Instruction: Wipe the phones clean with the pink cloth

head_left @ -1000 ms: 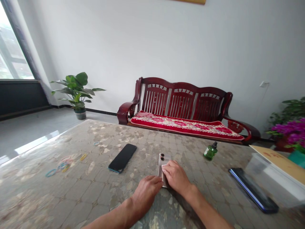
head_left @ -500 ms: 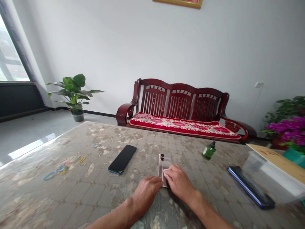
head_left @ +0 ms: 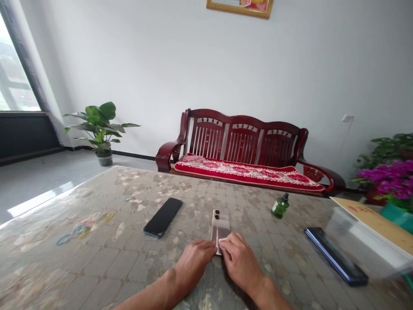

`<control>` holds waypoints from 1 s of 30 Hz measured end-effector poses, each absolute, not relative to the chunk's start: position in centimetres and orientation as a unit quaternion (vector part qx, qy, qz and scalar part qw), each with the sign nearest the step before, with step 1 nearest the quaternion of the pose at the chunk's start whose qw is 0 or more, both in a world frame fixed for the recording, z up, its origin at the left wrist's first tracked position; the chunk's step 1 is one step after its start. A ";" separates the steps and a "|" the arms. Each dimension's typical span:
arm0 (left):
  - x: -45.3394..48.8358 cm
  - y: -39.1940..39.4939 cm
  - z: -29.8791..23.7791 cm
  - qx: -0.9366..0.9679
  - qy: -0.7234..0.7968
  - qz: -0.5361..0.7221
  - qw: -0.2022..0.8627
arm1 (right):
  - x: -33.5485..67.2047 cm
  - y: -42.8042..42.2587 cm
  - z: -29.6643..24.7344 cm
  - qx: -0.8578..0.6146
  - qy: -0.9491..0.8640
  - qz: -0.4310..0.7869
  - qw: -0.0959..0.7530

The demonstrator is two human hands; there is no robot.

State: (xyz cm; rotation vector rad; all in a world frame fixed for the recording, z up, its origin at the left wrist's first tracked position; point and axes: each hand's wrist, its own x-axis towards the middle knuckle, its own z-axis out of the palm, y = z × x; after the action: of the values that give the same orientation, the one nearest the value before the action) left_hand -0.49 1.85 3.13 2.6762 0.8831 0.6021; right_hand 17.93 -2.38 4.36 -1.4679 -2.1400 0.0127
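Note:
A pinkish-silver phone (head_left: 221,221) lies back up on the table, its two dark camera lenses at the far end. My left hand (head_left: 197,259) has its fingers pressed together against the phone's lower left edge, gripping it there. In my right hand (head_left: 239,256) is a small white wipe (head_left: 222,242), pinched by the fingertips and touching the lower part of the phone's back. Most of the wipe is hidden under the fingers. To the left lies a black phone (head_left: 163,217), screen up.
A green bottle (head_left: 280,206) stands at the right. Beyond it are a dark blue phone (head_left: 335,256) and a clear plastic box (head_left: 358,241) with a tan sheet on top. Coloured rubber bands (head_left: 79,230) lie at the left on the patterned tablecloth (head_left: 112,262). A wooden bench (head_left: 241,142) stands behind.
My right hand has slid the wipe down the phone's back toward the near end. My left hand stays at the phone's edge. The view has shifted slightly.

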 end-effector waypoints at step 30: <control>4.9 13.0 9.0 0.975 0.212 -0.071 0.009 | 18.7 -2.2 3.7 -0.524 -0.797 0.002 0.302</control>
State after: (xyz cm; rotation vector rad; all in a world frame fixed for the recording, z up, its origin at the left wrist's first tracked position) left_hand 4.94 12.98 8.96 3.0448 0.6617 -0.2212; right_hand 18.66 -2.25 3.72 -1.3900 -2.1126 0.0050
